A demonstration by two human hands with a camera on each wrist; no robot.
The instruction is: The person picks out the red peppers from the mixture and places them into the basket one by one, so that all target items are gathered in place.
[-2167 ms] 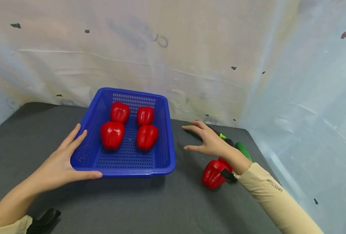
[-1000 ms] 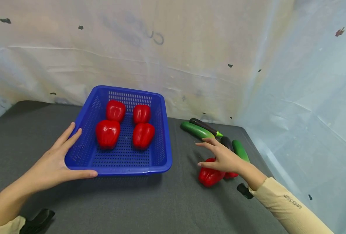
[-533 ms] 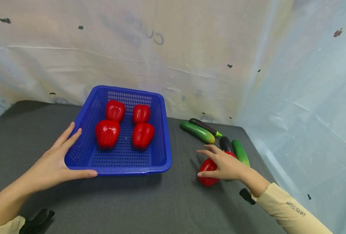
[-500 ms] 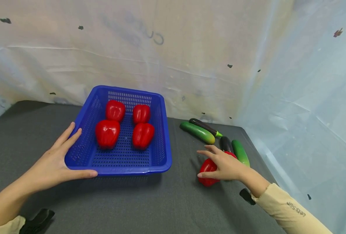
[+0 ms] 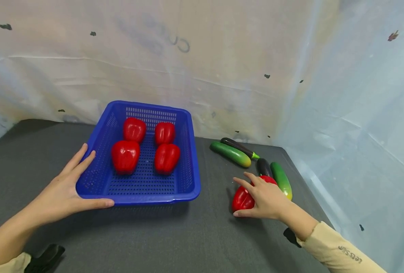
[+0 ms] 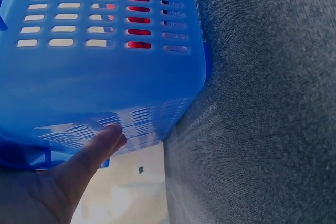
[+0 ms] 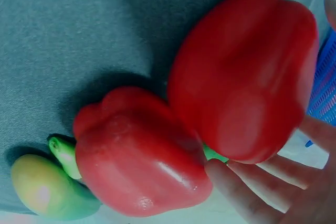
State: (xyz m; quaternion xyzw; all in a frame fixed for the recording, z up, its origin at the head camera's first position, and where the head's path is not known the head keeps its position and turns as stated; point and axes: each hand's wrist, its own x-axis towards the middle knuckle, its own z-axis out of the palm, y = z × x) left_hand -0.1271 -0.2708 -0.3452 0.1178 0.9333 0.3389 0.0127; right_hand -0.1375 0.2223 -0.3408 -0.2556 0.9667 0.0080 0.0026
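Spread at the near left corner of a blue plastic basket (image 5: 143, 200), my left hand (image 5: 60, 191) touches it with straight fingers along its side wall and the thumb along its front rim. Inside lie several red bell peppers (image 5: 125, 156). My right hand (image 5: 268, 199) reaches over another red bell pepper (image 5: 241, 200) on the table, fingers beyond it and thumb on the near side. In the right wrist view the fingertips are at that pepper's underside, while the thumb looks apart from it. A second bell pepper (image 7: 142, 156) lies against it, partly hidden by the hand in the head view.
On the right of the dark grey table (image 5: 188, 239) lie a green cucumber-like vegetable (image 5: 230, 153), a long eggplant (image 5: 239, 147), another dark eggplant (image 5: 264, 167) and a second green one (image 5: 281, 180). Plastic sheeting (image 5: 205, 68) hangs behind and at the right.
My right hand has come down and toward me, from near the vegetables at the back to around the loose bell pepper. The left hand keeps its place at the basket.
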